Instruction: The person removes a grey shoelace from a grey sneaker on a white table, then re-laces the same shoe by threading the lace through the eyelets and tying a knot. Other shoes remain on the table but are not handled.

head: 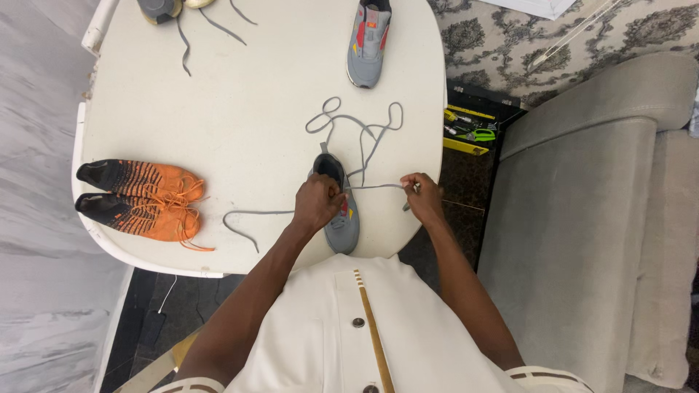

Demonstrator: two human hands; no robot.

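Grey upholstered sofa (582, 218) fills right side, cut off by frame; patterned grey carpet (495, 36) above it. White oval table (240, 94) centre-left, far edge cut off.

Pair of orange-and-black knit shoes (138, 200) at table's left edge, toes pointing left. Grey sneaker w/ red tongue (368, 44) at top, partly out of frame.

Grey sneaker w/ red-yellow side mark (338, 207) at near table edge, long axis roughly toward-away from the person, opening at far end; mid part hidden under left hand (317, 204), which is clamped on it. Right hand (422, 196) pinched shut on long grey shoelace (360, 135), drawn taut btwn hands; rest loops beyond shoe and trails left.
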